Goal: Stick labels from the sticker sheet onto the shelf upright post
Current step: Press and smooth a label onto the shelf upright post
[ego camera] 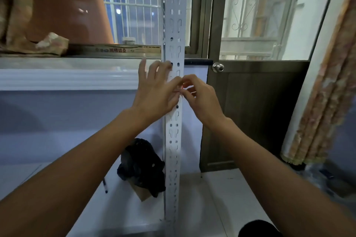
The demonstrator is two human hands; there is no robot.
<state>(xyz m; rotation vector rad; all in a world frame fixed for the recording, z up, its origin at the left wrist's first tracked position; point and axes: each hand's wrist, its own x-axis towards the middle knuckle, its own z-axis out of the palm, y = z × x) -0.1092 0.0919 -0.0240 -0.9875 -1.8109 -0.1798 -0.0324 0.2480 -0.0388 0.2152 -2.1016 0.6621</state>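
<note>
A white perforated shelf upright post (175,25) runs from top to bottom through the middle of the view. Both hands meet in front of it at about mid height. My left hand (158,90) lies against the post with its fingers spread upward. My right hand (196,96) pinches a small label (181,87) with a reddish edge at the post's face, fingertips touching the left hand's. The label is mostly hidden by the fingers. No sticker sheet shows in the view.
A white shelf board (67,77) extends left of the post. A black bag (141,165) with a cardboard piece lies on the lower shelf. A brown door with a round knob (218,67) stands right, and a curtain (323,92) hangs at far right.
</note>
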